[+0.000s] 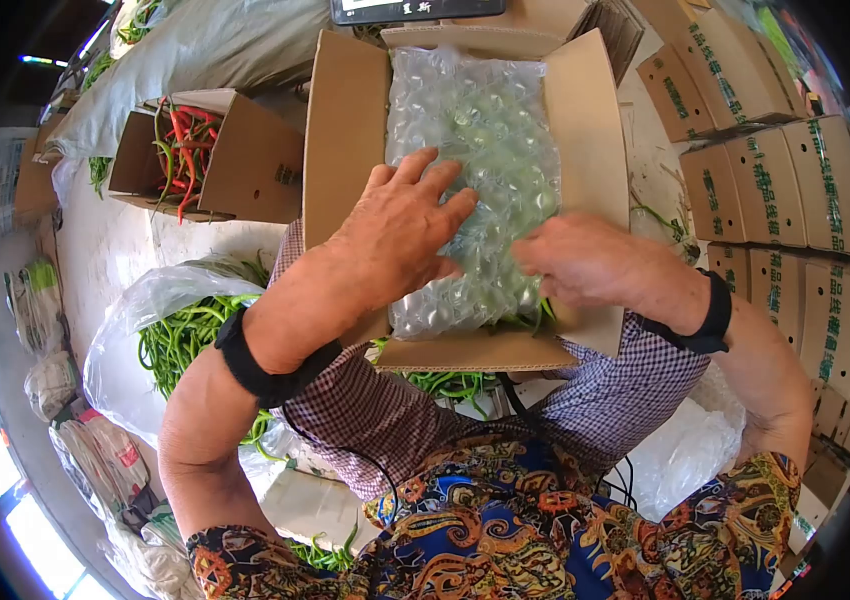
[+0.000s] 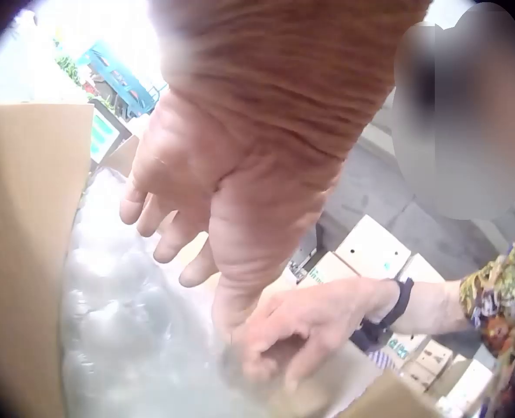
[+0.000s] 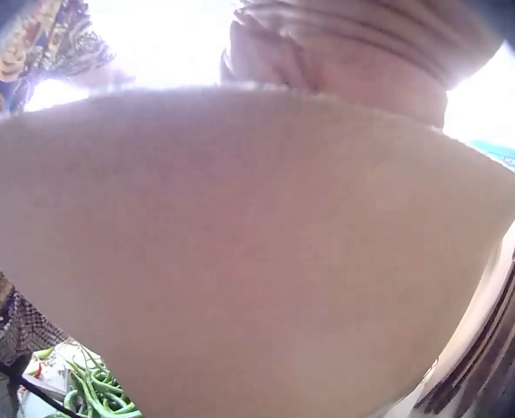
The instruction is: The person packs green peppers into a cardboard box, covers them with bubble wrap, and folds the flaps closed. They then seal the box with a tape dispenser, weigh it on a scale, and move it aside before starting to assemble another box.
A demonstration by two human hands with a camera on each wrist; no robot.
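A sheet of clear bubble wrap (image 1: 475, 130) lies over green chili peppers (image 1: 543, 312) in an open cardboard box (image 1: 350, 130) on the person's lap. The left hand (image 1: 395, 225) is spread over the wrap's left part, fingers apart; in the left wrist view its fingers hang straight above the wrap. At the wrap's right edge the right hand (image 1: 585, 258) curls its fingers and pinches the wrap, with its fingertips blurred in the left wrist view. A box flap (image 3: 257, 244) hides the right hand's fingers in the right wrist view.
A cardboard box of red and green chilies (image 1: 185, 150) stands at the left, above a plastic bag of green chilies (image 1: 195, 340). Printed cartons (image 1: 765, 190) are stacked at the right. A dark device (image 1: 415, 10) sits beyond the box.
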